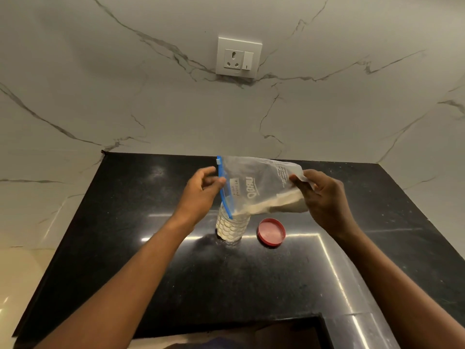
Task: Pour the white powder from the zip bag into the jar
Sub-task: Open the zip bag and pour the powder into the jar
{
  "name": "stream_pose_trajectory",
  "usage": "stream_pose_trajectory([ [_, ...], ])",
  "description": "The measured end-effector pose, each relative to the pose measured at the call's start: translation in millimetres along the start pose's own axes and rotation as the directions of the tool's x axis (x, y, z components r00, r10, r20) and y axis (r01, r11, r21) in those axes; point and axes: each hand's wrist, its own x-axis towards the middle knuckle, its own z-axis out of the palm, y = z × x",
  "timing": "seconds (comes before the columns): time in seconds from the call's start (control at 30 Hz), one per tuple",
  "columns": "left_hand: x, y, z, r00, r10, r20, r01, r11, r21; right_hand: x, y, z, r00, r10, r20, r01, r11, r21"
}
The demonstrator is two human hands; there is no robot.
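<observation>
A clear zip bag (261, 187) with a blue zipper strip lies tipped on its side above the counter. White powder (271, 206) fills its lower edge and reaches the mouth. My left hand (201, 192) pinches the blue zipper edge. My right hand (324, 197) grips the bag's bottom end, held a little higher. The bag's lower mouth corner sits in the top of a clear textured jar (231, 229), which stands upright and is mostly full of white powder.
A red lid (271, 232) lies upside down on the black speckled counter (151, 260), just right of the jar. A marble wall with a white socket (238, 57) rises behind. The counter's left edge drops to a pale floor.
</observation>
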Motion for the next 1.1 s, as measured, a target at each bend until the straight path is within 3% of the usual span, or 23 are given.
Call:
stream_pose_trajectory([
  [0.2,3,-7,-5,0.999,0.031,0.017,-0.028,0.992,-0.125,19,-6,-8,0.991,-0.130,0.023,0.132,0.979,-0.155],
  [0.4,0,-13,-10,0.986,-0.090,0.137,0.131,0.936,-0.325,25,-8,-10,0.983,-0.174,0.054,0.182,0.929,-0.322],
  [0.5,0,-11,-8,0.987,-0.090,0.132,0.133,0.920,-0.368,27,-13,-12,0.978,-0.192,0.077,0.206,0.914,-0.348],
  [1.1,5,-27,-8,0.981,-0.121,0.148,0.165,0.928,-0.334,63,-36,-25,0.918,-0.211,0.337,0.317,0.901,-0.298],
])
